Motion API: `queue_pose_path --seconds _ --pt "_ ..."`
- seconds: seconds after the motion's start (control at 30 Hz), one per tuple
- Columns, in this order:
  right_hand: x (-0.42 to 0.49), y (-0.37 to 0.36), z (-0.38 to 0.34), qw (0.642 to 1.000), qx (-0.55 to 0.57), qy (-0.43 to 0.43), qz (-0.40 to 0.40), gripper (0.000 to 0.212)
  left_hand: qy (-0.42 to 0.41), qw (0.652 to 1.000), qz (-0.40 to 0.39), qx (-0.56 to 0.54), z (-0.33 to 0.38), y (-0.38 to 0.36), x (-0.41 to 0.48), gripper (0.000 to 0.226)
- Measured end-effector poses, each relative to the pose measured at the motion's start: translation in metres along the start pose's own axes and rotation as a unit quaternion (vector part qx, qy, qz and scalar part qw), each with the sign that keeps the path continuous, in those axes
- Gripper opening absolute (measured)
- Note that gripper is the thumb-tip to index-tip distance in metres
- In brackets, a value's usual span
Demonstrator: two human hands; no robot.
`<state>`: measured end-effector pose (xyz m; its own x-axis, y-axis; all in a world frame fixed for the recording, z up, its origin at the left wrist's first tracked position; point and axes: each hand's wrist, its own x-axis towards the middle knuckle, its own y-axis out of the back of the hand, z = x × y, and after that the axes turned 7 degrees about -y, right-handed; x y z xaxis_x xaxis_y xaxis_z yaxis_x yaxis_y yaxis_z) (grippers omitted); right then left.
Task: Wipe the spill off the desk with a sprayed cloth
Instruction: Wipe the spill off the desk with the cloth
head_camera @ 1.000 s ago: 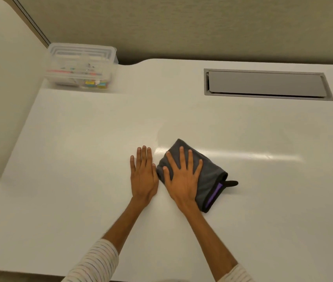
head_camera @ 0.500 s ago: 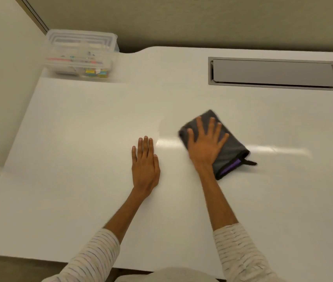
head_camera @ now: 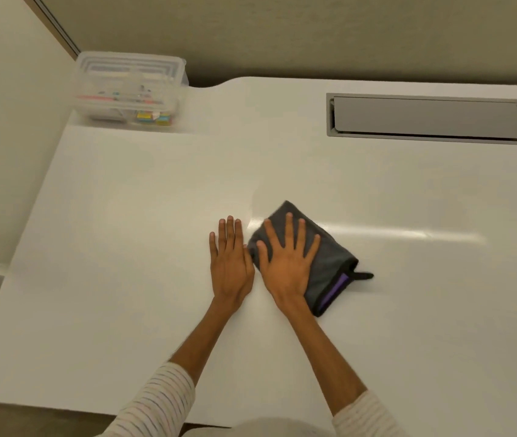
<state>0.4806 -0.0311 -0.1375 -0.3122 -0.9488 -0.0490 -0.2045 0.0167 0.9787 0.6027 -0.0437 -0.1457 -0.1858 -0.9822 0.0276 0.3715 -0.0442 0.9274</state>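
Both hands lie flat on the smooth, glossy white desk (head_camera: 124, 247). Right hand (head_camera: 287, 266), fingers splayed, presses the folded grey cloth (head_camera: 329, 263), purple-edged, soft-napped, at desk centre. Left hand (head_camera: 230, 263), fingers extended together, rests just beside it at nine o'clock. Clear ribbed plastic box (head_camera: 129, 86) sits at eleven.

A single head-worn camera looks steeply down and forward from above the near edge of the white desk (head_camera: 124, 247). It sits close over the desk, whose far edge meets the wall at the top. The wide lens bows the desk's edges.
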Motion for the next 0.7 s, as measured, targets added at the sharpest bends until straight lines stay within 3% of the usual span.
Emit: queue_pose_path --seconds 0.17,0.37,0.53,0.7 --pt "0.051 0.004 -0.03 0.998 0.006 0.042 -0.039 0.057 0.018 0.998 0.026 -0.049 0.0 0.001 0.001 0.055" --pt "0.067 0.005 -0.024 0.999 0.009 0.023 -0.043 0.061 0.02 1.0 0.014 -0.007 0.0 0.001 0.001 0.055" --pt "0.079 0.015 0.056 0.99 0.027 -0.135 0.035 0.061 0.009 1.0 0.023 0.012 0.002 0.004 -0.001 0.054" --pt "0.069 0.033 0.156 0.941 0.045 -0.322 0.098 0.077 0.006 0.999 0.026 0.018 0.003 0.005 -0.002 0.055"
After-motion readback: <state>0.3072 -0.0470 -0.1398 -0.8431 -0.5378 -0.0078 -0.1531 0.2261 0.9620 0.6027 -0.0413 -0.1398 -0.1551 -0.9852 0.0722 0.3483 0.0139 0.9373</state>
